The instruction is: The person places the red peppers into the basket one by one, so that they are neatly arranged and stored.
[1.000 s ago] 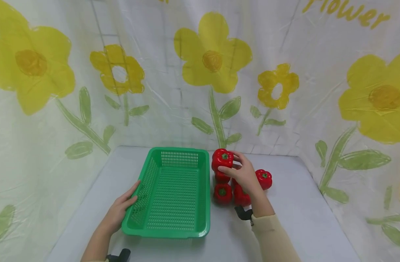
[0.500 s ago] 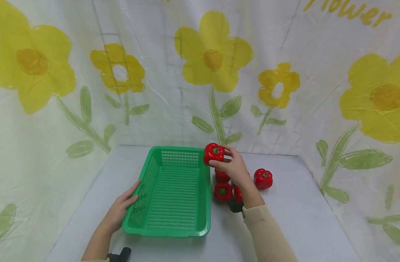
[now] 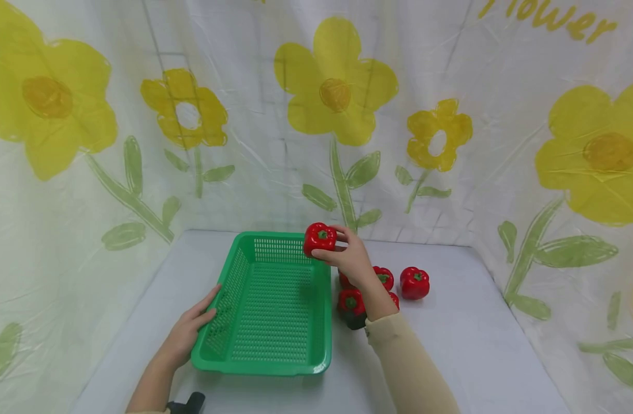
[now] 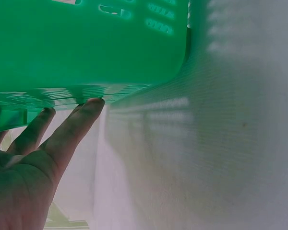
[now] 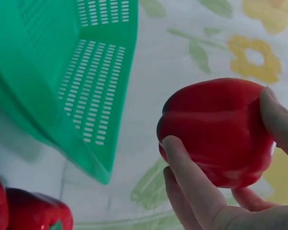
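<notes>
grips a red bell pepper [image 3: 319, 238] in the right hand [image 3: 350, 256], with thumb and fingers curled round its sides and with the green stem [image 3: 323, 234] toward the head camera. holds it off the table, seen in the head view across the far right corner of a green basket [image 3: 272, 316]; cannot tell whether directly over the basket's inside. rests the left hand [image 3: 184, 336] against the basket's left side, with fingers fairly straight, touching the wall rather than closing round it. has a cluster of red peppers [image 3: 350, 301] on the white table [image 3: 466, 345], just right of the basket and partly hidden by the right forearm, plus a lone pepper [image 3: 415, 283] a little farther right. wears a pale sleeve [image 3: 410, 362] on the right arm. faces a white curtain [image 3: 264, 195] patterned with yellow flowers [image 3: 335, 95].
</notes>
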### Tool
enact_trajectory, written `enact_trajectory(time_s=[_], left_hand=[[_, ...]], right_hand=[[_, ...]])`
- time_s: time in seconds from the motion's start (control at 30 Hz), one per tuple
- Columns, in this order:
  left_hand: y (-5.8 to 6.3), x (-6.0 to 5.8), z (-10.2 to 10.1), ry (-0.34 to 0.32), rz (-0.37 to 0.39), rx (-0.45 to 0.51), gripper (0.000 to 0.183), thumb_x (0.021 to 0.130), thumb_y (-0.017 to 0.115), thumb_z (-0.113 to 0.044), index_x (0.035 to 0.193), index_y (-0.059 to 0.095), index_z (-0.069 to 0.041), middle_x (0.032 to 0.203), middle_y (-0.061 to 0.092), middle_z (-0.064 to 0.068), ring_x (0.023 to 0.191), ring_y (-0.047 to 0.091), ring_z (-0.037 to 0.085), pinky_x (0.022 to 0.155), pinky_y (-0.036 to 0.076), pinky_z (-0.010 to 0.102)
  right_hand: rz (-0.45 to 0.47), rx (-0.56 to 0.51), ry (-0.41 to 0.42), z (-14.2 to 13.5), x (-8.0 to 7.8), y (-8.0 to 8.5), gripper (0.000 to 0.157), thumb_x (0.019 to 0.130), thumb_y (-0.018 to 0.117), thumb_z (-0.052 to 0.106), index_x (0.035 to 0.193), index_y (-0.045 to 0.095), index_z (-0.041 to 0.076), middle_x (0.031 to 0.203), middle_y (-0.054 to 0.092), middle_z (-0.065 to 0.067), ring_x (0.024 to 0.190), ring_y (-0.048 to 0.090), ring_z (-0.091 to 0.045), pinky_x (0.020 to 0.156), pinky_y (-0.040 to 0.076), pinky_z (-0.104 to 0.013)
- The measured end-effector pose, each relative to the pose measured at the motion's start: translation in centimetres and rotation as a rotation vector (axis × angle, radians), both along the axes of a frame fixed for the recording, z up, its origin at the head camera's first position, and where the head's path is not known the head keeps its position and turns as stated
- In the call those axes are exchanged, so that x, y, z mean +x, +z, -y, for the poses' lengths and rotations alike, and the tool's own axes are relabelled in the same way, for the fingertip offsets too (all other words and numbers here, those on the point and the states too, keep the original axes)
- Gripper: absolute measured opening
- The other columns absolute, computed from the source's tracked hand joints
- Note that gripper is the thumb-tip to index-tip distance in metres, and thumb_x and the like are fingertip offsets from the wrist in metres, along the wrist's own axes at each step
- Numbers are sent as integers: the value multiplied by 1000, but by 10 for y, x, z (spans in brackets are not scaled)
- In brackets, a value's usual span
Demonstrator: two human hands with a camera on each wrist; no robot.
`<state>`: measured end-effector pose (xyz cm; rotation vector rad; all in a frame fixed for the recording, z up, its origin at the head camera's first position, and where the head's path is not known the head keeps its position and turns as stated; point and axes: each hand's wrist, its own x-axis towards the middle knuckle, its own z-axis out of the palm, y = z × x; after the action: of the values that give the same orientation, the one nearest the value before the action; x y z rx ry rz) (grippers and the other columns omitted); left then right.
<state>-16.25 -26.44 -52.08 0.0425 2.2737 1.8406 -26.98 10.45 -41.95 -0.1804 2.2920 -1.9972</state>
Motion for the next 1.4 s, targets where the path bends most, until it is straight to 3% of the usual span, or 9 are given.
enact_trajectory(time_s=[0.2, 0.73, 1.1, 1.4], left_hand=[[0, 0, -1, -15, -11, 8, 54, 110, 36, -30, 162, 21, -27, 170, 6, 4, 156, 0, 38, 122, 9, 60], [0, -1, 1, -4, -6, -2, 54, 110, 35, -30, 162, 21, -29, 170, 5, 2, 156, 0, 38, 122, 11, 60], [-6, 1, -4, -10, -9, 27, 54, 110, 36, -32, 162, 22, -28, 170, 7, 2, 156, 0, 38, 122, 11, 60], [-1, 2, 0, -9, -19, 0, 54, 110, 36, -30, 162, 22, -28, 170, 7, 4, 155, 3, 40, 120, 16, 57]], right_hand=[[3, 1, -10, 13, -3, 0, 74, 80, 88, 29, 143, 50, 24, 143, 51, -6, 121, 61, -32, 85, 62, -43], [23, 0, 15, 52, -13, -2, 79, 78, 89, 25, 145, 49, 15, 144, 52, -13, 121, 59, -32, 81, 63, -41], [-1, 133, -21, 73, -17, -9, 73, 78, 89, 28, 140, 54, 13, 137, 57, -13, 120, 57, -31, 87, 60, -43], [42, 173, -20, 92, -27, -15, 74, 79, 88, 31, 142, 52, 13, 138, 56, -13, 121, 55, -31, 88, 59, -45]])
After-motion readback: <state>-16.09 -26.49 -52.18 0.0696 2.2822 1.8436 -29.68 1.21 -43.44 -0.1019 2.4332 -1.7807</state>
